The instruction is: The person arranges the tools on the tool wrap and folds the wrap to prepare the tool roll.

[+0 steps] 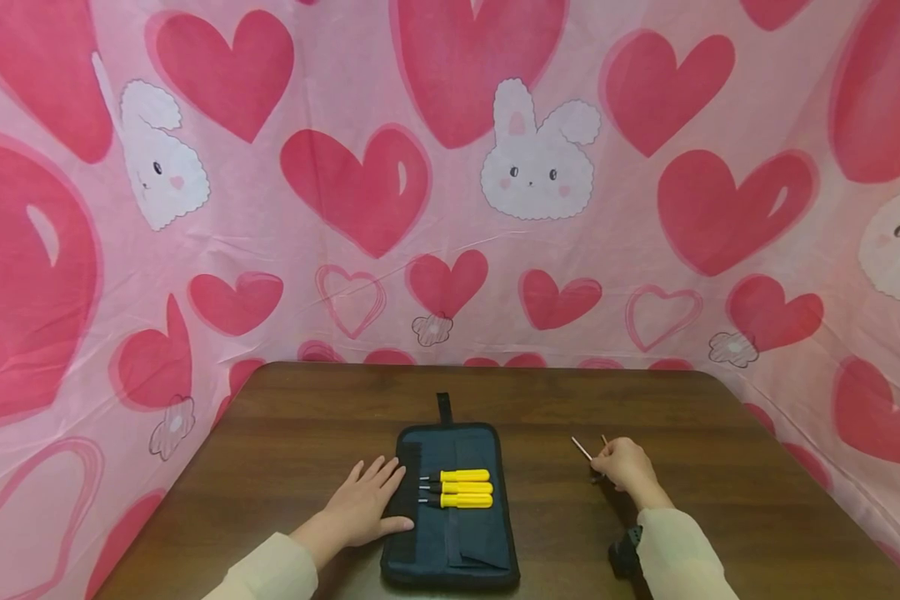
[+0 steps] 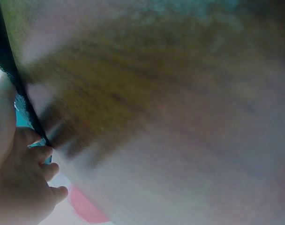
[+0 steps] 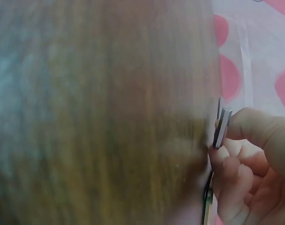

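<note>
A dark tool pouch [image 1: 480,446] lies unfolded on the table, its strap pointing to the far side. Three yellow-handled screwdrivers [image 1: 467,488] lie side by side in it, with their shafts toward the left. My left hand [image 1: 360,504] rests spread on the pouch's left edge; the left wrist view shows its fingers [image 2: 49,172] along the dark rim. To the right of the pouch, my right hand [image 1: 626,468] pinches a slim metal tool [image 3: 222,129] between thumb and fingers. Its exact kind cannot be told. Another thin piece [image 3: 207,206] shows below the fingers, partly hidden.
The brown wooden table [image 1: 330,408] carries the pouch and extends to both sides. A pink curtain [image 1: 450,225] printed with hearts and rabbits hangs around its back and sides. A black wrist device [image 1: 626,552] sits at the right sleeve.
</note>
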`<state>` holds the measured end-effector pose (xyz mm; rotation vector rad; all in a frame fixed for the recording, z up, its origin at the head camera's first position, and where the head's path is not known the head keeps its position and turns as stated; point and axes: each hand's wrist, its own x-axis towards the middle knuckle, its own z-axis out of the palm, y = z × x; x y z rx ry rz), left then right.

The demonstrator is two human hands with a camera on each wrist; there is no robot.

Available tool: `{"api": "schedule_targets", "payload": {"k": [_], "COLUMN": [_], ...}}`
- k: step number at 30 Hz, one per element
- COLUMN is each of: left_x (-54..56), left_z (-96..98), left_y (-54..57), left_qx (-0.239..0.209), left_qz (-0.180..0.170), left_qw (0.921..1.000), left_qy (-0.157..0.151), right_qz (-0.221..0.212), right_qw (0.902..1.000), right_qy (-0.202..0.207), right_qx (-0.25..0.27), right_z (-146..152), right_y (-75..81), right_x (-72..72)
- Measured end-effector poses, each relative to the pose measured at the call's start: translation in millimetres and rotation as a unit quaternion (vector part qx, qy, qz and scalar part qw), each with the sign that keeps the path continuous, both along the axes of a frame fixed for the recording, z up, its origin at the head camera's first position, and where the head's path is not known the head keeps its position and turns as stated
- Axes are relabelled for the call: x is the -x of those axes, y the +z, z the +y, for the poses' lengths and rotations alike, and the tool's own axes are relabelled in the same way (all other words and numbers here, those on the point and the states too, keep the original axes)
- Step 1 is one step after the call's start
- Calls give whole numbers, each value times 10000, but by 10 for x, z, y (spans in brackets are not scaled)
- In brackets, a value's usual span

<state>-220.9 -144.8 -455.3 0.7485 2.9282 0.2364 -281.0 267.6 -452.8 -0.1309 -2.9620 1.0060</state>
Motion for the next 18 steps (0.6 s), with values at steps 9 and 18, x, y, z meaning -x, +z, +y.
{"api": "schedule_targets", "payload": {"k": [9,18], "left_x": [-11,-6], "left_z": [0,0], "left_y": [19,6], "left_qx": [19,42], "left_qz": [24,7], "left_qw": [10000,10000], "left_qy": [25,73], "right_qz": [412,558], "right_qw": [9955,9866], "right_qy": [169,236], "right_qx": [835,1516], "right_z": [-77,-182], "right_y": [39,92], "right_x": [40,82]}}
